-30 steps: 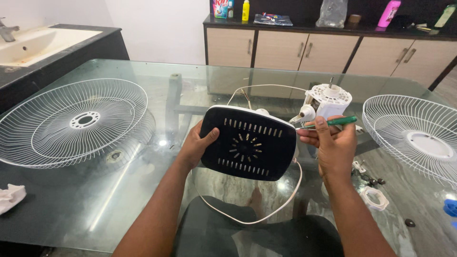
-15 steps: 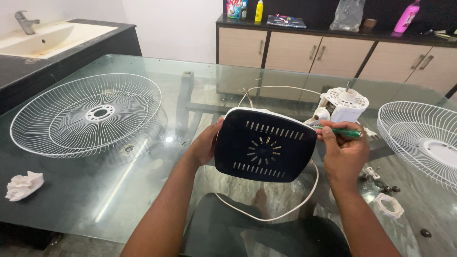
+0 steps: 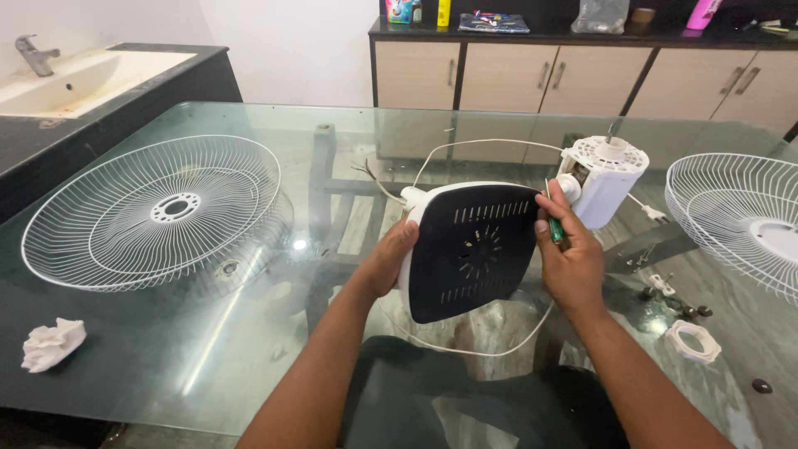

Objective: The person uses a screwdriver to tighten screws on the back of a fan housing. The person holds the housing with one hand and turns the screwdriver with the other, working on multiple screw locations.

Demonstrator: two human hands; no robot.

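The right hand (image 3: pixel 569 258) is closed around a green-handled screwdriver (image 3: pixel 552 223), its fingers also pressing the right edge of the fan base cover (image 3: pixel 470 249); the left hand (image 3: pixel 389 259) grips the cover's left edge, so that the cover is held tilted above the glass table (image 3: pixel 249 349), near the middle of its near edge and clear of its surface. Because one hand carries both tool and cover, the grip looks divided: the screwdriver's shaft could skid across the smooth plastic, or the cover could slip and strike the glass. The white power cord (image 3: pixel 465 349) loops below the cover and could snag if the cover is swung. The cover is a rounded square of matt black plastic with a white rim, pierced by two rows of slots and a radial ring of slits. Just beyond the right hand stands the white motor housing (image 3: pixel 603 179), a moulded plastic block with a perforated top and a metal shaft. Towards the right edge lie a white plastic nut (image 3: pixel 692 341) and small dark screws (image 3: pixel 694 312), which could roll on the slick glass. A white wire grille (image 3: pixel 154 212) of fine radial ribs rests towards the left edge, a second grille (image 3: pixel 736 233) at the right edge, and a crumpled white cloth (image 3: pixel 51 343) near the near left corner.
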